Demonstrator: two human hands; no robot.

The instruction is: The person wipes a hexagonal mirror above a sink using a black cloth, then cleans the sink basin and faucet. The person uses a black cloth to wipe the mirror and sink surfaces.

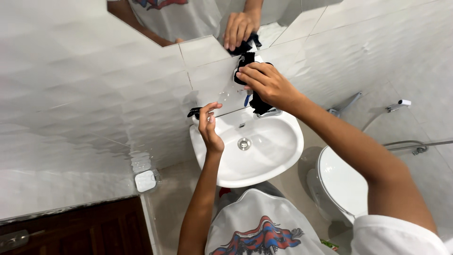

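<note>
My left hand [209, 128] hovers over the white washbasin's [278, 163] rim, fingers loosely curled, holding nothing. Farther up, my right hand [264, 82] presses a black cloth [245, 60] against the wall tile below the mirror [188, 19], fingers clamped on it.

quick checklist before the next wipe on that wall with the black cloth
1. Right hand grips the crumpled black cloth: ok.
2. Cloth pressed on the white wall tile just below the mirror's edge: ok.
3. Left hand holds nothing, hovering over the white oval ceramic basin: ok.
4. Basin bowl free of items around the metal drain: ok.
5. Cloth damp or dry: cannot tell.
6. Tap running: cannot tell, hidden behind cloth.
</note>
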